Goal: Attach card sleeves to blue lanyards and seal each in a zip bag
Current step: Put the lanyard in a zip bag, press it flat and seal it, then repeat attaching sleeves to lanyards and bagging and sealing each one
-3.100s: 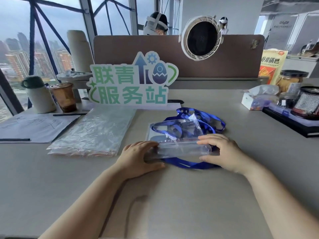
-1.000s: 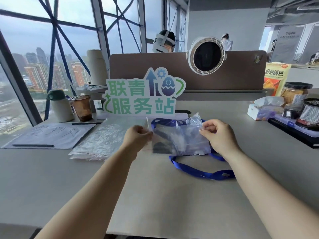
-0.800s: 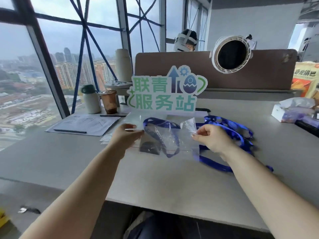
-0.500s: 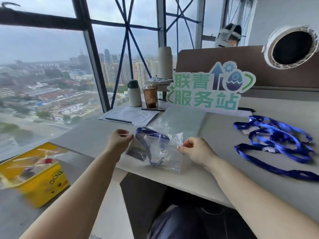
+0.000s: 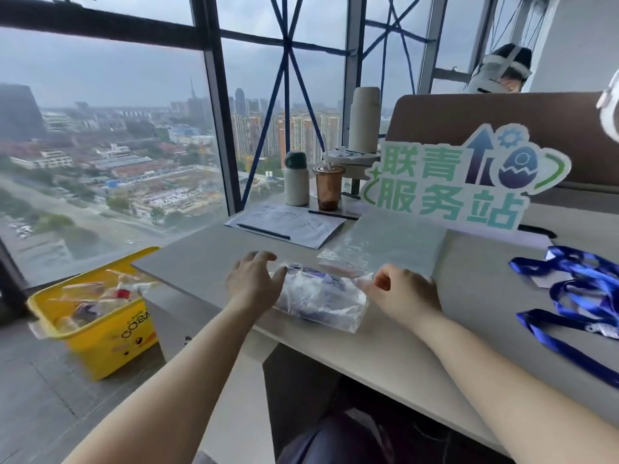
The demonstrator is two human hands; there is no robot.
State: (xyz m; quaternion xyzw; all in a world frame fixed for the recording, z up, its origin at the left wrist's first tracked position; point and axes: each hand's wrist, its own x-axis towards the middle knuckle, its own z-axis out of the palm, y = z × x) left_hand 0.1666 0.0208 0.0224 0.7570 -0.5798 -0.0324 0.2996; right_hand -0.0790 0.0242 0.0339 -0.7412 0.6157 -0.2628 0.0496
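Note:
A clear zip bag [image 5: 321, 296] with a blue lanyard and a card sleeve inside is tilted flat just over the desk's near left edge. My left hand [image 5: 254, 283] grips its left end, with the fingers spread over it. My right hand [image 5: 402, 293] pinches its right end. A stack of clear empty zip bags [image 5: 385, 242] lies behind them. Several loose blue lanyards [image 5: 576, 296] are heaped on the desk at the right.
A yellow bin [image 5: 97, 316] with filled bags stands on the floor left of the desk [image 5: 418, 346]. At the back are a green sign [image 5: 462, 185], paper with pens [image 5: 288, 226], a white bottle [image 5: 296, 179] and a brown drink cup [image 5: 328, 187]. Another person sits behind the partition.
I lifted the filled bag off the lanyard heap and carried it left toward the desk's left edge. It has gone from upright to nearly flat, and my view has swung left, showing the yellow bin.

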